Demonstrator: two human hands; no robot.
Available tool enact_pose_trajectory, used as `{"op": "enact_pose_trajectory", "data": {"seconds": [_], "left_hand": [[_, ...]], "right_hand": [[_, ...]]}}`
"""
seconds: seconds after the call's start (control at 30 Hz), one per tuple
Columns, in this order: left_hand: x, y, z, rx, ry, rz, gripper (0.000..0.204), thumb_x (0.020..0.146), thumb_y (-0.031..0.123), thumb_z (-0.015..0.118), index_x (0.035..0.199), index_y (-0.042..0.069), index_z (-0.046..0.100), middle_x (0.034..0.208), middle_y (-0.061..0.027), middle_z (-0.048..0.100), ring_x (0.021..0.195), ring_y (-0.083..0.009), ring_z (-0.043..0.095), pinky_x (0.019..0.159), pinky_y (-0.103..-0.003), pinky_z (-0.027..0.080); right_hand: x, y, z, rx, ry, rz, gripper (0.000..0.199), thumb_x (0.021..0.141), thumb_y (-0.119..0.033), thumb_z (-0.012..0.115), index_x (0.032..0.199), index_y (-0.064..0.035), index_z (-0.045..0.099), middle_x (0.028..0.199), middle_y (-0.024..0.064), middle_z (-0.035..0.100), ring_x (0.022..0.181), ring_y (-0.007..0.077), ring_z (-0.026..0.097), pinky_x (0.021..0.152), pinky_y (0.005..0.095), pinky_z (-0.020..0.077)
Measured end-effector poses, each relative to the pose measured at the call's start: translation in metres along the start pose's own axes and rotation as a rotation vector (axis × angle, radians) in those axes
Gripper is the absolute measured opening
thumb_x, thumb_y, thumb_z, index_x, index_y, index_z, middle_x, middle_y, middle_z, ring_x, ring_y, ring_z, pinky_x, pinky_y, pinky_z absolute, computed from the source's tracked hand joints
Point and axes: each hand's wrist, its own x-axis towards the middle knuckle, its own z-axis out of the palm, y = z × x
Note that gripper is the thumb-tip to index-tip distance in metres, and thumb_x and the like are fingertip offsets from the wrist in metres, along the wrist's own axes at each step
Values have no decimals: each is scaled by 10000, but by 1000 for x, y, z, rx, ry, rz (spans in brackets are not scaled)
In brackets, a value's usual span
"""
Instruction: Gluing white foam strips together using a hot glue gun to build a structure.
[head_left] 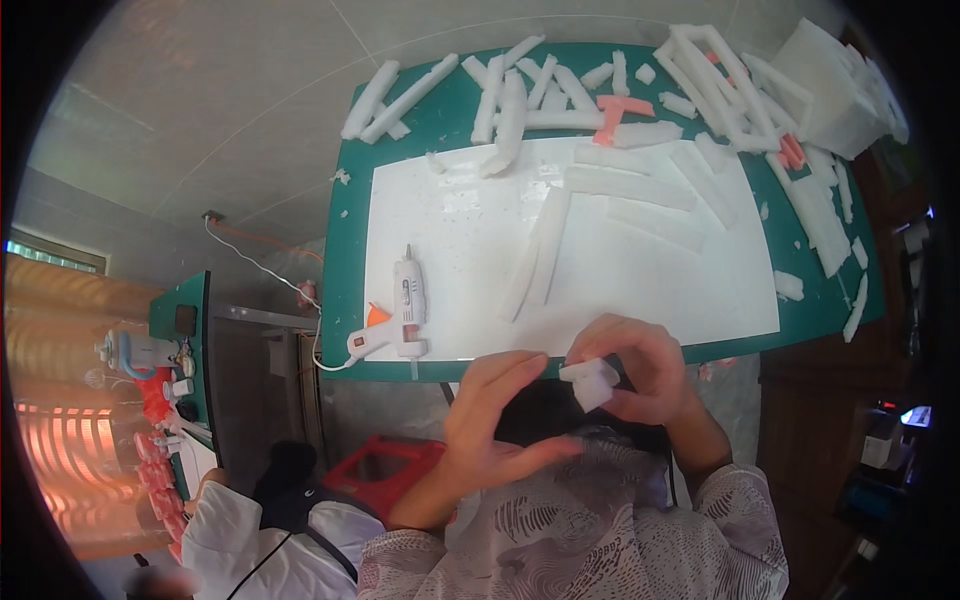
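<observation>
The right hand (pixel 640 370) pinched a small white foam block (pixel 592 384) between thumb and fingertips, holding it just off the near edge of the green table (pixel 345 250). The left hand (pixel 495 415) was spread wide beside it, fingers extended, its fingertips close to the block but, as far as could be told, gripping nothing. To handle the block well, the grip probably needed to stay light, since foam dents easily, with the left fingers steadying its faces rather than squeezing.

On the table, a white sheet (pixel 450 290) covered the middle. A white glue gun (pixel 398 322) stood at its near left corner, its cord trailing off the table's left edge. Long foam strips (pixel 540 255) lay across the sheet, and more offcuts crowded the table's far side. The barest stretch of sheet lay just beyond the hands, right of the glue gun, offering room to set work down.
</observation>
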Motion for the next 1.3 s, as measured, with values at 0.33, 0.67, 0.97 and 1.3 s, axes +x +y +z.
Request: {"op": "enact_pose_trajectory", "data": {"seconds": [0.33,0.67,0.97,1.3], "left_hand": [[9,2,25,-157,90,37,492,687,33,858,1124,-33,641,1089,-164,648,945,-278,640,794,-344,524],[9,1,26,-126,127,79,446,655,-4,857,1055,-43,664,1022,-164,657,887,-286,648,753,-349,540],[10,0,24,-140,125,111,450,641,-18,860,1044,-49,662,988,-161,663,868,-283,652,733,-347,548],[10,1,23,-154,136,97,440,636,-30,856,1031,-48,662,968,-154,667,860,-281,654,713,-343,540]], "right_hand": [[-7,1,0,-153,35,-73,395,753,-54,741,1124,1,615,1078,146,664,994,253,649,886,348,498],[-5,-1,0,-178,22,-100,394,754,-31,741,1128,0,620,1086,156,673,1007,266,657,901,368,505],[-5,-2,2,-171,10,-90,390,744,-10,741,1114,3,618,1073,156,679,1000,270,661,890,369,510],[-7,-1,8,-144,60,-60,326,759,-101,747,1044,5,630,1009,174,687,938,285,641,842,383,487]]}}
